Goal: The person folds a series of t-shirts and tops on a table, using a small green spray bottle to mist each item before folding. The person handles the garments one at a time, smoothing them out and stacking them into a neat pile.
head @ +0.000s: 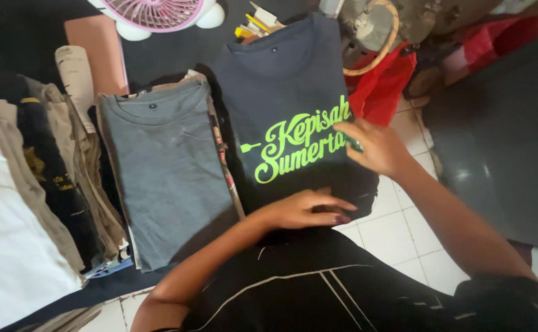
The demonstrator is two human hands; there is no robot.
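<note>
Seen from above, a person's left hand [306,209] lies flat, fingers together, on the near hem of a folded dark navy T-shirt [287,92] with bright green lettering, spread on the tiled floor [392,227]. The right hand [373,146] presses open on its right edge. The cloth looks light, soft and limp, best taken by its folded edges. Left lies a grey folded T-shirt [167,166]; beyond, a pink fan [158,12].

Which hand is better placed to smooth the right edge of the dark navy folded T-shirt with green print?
Probably the right hand: it already rests on the right edge of the dark navy folded T-shirt, while the left hand presses flat on its bottom hem.
</note>
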